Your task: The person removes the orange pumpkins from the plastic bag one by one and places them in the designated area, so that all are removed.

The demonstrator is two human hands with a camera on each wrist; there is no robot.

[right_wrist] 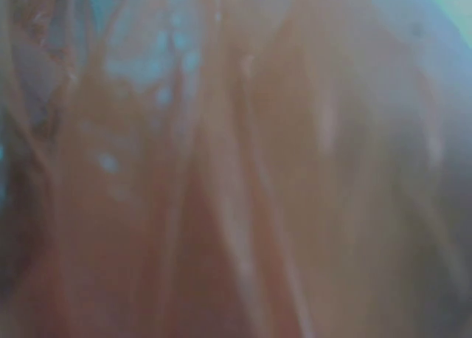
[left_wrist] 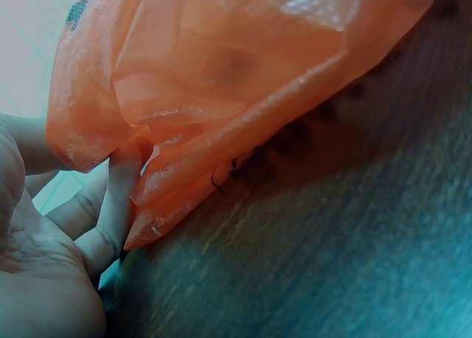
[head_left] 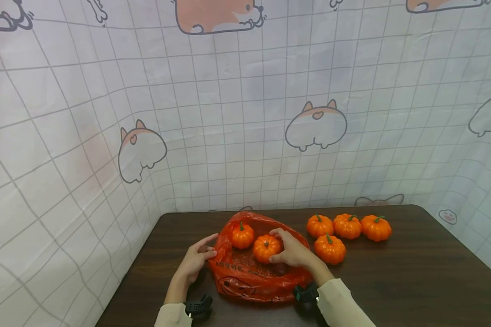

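Gripping 1 small pumpkin [head_left: 267, 249], right hand [head_left: 293, 249] inside red bag [head_left: 245, 287], left hand [head_left: 196, 259] pinching it.

There are six pumpkins [head_left: 330, 249] and one bag [head_left: 266, 289].

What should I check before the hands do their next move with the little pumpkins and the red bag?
1. Left grip holds the red bag by its edge: ok.
2. Bag open at the top: ok.
3. Right grip holds a pumpkin: ok.
4. That pumpkin resting on the bag's bottom: cannot tell.
5. Space beside the right sleeve clear: not ok, another pumpkin sits close by on the table.
6. Clear right wrist view: not ok, it's blurred.
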